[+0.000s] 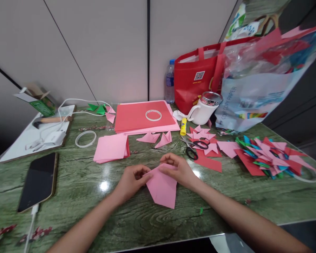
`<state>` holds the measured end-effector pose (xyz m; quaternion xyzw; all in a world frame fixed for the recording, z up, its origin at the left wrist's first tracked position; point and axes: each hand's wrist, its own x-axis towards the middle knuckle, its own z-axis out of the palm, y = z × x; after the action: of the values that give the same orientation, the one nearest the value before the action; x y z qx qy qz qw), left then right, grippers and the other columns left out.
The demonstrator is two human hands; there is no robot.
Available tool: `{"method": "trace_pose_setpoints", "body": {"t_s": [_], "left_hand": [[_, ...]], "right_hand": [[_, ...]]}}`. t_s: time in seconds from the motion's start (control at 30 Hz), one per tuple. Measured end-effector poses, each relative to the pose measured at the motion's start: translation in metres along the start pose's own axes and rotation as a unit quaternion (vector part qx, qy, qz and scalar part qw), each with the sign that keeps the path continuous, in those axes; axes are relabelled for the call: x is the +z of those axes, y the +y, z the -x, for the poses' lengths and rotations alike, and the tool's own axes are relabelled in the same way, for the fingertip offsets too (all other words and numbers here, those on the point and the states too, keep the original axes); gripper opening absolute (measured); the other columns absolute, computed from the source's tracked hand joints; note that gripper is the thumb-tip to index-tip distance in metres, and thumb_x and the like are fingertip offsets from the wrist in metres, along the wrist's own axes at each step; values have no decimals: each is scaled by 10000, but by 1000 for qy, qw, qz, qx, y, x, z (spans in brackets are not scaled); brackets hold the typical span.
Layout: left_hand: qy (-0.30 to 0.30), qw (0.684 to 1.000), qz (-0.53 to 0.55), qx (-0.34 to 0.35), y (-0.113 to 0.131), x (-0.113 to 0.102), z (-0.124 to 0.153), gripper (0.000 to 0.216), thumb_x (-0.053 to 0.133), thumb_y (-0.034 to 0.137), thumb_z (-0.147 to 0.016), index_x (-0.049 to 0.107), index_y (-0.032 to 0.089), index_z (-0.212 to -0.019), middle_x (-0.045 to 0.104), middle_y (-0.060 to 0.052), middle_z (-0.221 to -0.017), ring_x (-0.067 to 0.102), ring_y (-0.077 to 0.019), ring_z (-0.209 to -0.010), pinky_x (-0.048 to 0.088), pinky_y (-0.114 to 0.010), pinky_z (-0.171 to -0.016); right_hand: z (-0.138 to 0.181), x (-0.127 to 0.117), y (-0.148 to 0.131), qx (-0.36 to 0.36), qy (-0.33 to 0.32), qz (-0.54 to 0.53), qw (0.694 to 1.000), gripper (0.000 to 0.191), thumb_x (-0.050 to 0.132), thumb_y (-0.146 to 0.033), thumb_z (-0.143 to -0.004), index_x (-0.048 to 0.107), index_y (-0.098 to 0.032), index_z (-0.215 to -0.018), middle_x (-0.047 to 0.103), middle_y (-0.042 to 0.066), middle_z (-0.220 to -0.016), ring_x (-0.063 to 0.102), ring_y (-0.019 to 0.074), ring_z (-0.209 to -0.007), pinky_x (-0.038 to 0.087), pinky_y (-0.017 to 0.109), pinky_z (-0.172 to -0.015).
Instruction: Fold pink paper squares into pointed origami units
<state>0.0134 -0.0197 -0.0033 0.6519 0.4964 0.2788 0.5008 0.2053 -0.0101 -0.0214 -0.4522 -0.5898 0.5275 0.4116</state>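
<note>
Head view: a green wood-grained table (137,228) carries the articles noted below. Near its far right corner stands a printed plastic bag (239,102), holding coloured paper; a red bag (186,84) stands to its left at the far edge. A stack of large sheets (137,119), red uppermost over pink, lies along the middle of the far edge. A pile of folded pieces (274,158), mixed in colour, lies toward the right edge. A dark-screened phone (38,182) lies toward the left edge, cable attached.

Both hands are engaged with one article near the middle of the front edge. Left hand (131,179) is pinched narrow on its upper left side, thumb on top. Right hand (180,172) is closed on its upper right side, thumb on top, fingers behind.

Folded pink paper (163,189) lies between the hands and extends from them toward the front edge. Its blunt peak points to the far edge; its long axis runs roughly from far edge to front edge. Whether it touches the table cannot be determined.

Black-handled scissors (190,143) lie beyond the right hand. A yellow glue stick (183,127) is just past them, toward the far edge. One green scrap (201,211) lies near the front edge.
</note>
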Motion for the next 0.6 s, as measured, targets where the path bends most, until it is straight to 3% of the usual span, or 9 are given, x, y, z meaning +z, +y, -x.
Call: {"method": "trace_pose_setpoints", "body": {"t_s": [0.07,0.17,0.33,0.6], "left_hand": [[6,998,53,-41,1,-1,0,205,613,333,-727,607,132,-683,561,24,-522,466,-71,-393,334,-175,-389],[43,990,121,-64,1,-3,0,247,647,359,-698,578,132,-767,544,44,-505,462,-66,-347,309,-167,-363],[84,984,144,-57,3,-5,-1,316,673,352,-681,561,145,-892,552,64,-499,433,-56,-333,295,-159,-353],[90,986,117,-71,4,-4,0,269,660,394,-683,607,130,-681,499,69,-418,325,-14,-257,182,-129,-281]], "right_hand": [[0,0,0,14,4,-16,1000,295,672,-295,-683,527,-186,-916,621,0,-767,597,135,-666,453,240,-574],[-2,-2,2,51,14,-76,996,356,685,-300,-675,505,-199,-966,634,-15,-717,592,126,-573,439,226,-500],[-5,-5,6,67,34,-171,982,390,703,-301,-665,481,-203,-970,681,-2,-761,642,145,-629,490,264,-572],[-3,-5,1,44,56,-131,989,357,695,-331,-679,542,-191,-970,668,-4,-729,612,133,-612,477,253,-557]]}}
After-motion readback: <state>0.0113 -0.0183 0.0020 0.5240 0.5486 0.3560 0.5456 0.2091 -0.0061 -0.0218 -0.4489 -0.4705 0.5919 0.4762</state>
